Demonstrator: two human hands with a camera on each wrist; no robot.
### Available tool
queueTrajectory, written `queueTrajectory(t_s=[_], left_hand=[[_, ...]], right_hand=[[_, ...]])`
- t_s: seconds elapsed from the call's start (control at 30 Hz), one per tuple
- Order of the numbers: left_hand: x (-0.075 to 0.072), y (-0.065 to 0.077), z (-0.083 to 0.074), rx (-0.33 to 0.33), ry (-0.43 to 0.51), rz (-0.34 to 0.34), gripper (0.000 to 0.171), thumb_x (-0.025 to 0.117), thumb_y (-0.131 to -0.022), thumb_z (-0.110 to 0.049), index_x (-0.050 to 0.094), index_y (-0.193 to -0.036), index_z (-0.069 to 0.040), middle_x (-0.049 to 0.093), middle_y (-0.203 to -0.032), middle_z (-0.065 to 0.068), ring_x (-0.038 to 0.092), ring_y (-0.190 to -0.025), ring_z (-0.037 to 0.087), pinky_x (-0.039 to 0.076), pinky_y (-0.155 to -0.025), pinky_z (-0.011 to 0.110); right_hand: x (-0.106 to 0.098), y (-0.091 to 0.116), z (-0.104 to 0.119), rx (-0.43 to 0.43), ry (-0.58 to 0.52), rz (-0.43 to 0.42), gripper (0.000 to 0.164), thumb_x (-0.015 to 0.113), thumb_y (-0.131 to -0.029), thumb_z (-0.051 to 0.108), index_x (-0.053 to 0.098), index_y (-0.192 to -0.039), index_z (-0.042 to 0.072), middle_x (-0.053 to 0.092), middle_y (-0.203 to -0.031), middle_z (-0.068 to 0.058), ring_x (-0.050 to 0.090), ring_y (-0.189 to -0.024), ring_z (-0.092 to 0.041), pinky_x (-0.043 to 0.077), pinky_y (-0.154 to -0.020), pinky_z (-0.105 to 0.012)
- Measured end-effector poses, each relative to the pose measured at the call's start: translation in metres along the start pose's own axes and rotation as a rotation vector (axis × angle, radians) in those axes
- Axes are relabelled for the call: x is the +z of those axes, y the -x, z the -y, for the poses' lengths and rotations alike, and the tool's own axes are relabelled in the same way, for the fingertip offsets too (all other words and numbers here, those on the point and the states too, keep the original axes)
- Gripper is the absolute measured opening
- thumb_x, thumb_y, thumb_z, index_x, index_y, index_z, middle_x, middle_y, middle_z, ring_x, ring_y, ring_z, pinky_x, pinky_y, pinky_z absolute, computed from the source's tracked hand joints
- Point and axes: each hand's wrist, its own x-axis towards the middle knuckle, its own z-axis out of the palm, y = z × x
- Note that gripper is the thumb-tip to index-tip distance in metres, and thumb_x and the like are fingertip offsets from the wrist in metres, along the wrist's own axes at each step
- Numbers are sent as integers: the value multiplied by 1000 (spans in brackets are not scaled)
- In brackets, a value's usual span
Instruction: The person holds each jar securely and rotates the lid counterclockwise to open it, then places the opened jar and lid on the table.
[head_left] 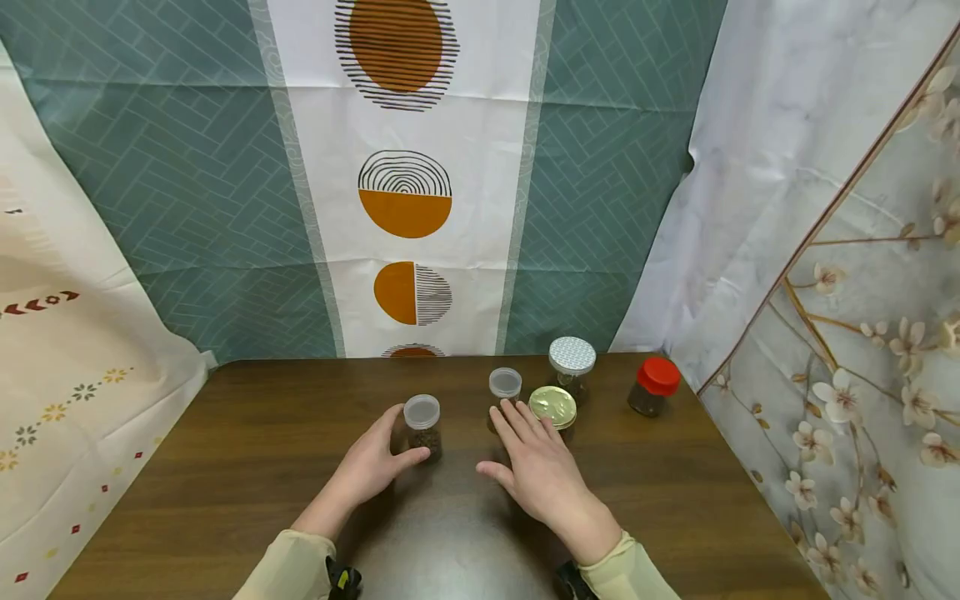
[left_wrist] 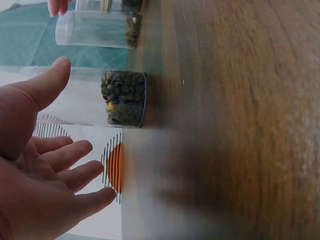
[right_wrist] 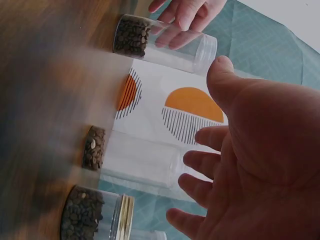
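Note:
A tall clear jar (head_left: 422,429) with a translucent lid and small dark pellets at its bottom stands upright on the table. My left hand (head_left: 367,462) is beside it, fingers along its left side and thumb in front; whether they touch it I cannot tell. Loosely extended fingers show in the left wrist view, near the same jar (left_wrist: 125,97). My right hand (head_left: 536,471) is spread palm down, its fingers before a second clear jar (head_left: 505,382) and a gold-lidded jar (head_left: 553,406). The right wrist view shows nothing held in it.
Behind the gold-lidded jar stands a jar with a white patterned lid (head_left: 572,357). Farther right is a red-lidded jar (head_left: 654,386). The brown wooden table (head_left: 262,433) ends at a patterned curtain (head_left: 435,250), with a floral cloth (head_left: 847,417) on the right.

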Motion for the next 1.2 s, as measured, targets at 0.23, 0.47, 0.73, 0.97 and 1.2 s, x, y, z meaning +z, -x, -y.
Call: queueTrajectory(t_s=[0.23,0.47,0.73,0.97,1.2], left_hand=[[1,-3,3,-13,13,4,89,88,-98,-37,41,-164,-1,49,-164,28,49,-148,52,40,-116,71],[3,-6,3,-15,35,-4,87,89,-96,-36,44,-163,-3,55,-160,25,52,-146,50,42,-113,72],[10,-6,5,-25,44,-6,84,91,-95,-33,48,-160,-4,61,-154,19,54,-144,48,44,-113,70],[14,-7,6,-27,46,-8,76,92,-94,-32,54,-153,-4,67,-144,15,60,-138,42,47,-110,67],[17,-9,7,10,24,-20,67,89,-97,-31,58,-151,-7,69,-143,13,61,-138,43,47,-109,69]], right_hand=[[3,-8,2,-56,33,-11,78,70,-107,50,47,-167,6,41,-174,-17,36,-160,-41,33,-124,-66],[4,-19,1,-106,40,-52,79,68,-107,53,47,-167,5,42,-173,-16,38,-160,-39,35,-124,-63],[8,-16,1,-90,-8,-41,80,66,-108,54,44,-168,5,40,-174,-15,38,-160,-40,36,-122,-66],[8,-14,2,-101,-14,-37,79,67,-107,53,46,-167,5,42,-173,-16,39,-159,-40,36,-124,-62],[5,-15,0,-122,-22,-31,79,64,-108,55,46,-167,6,43,-172,-16,41,-158,-38,38,-123,-59]])
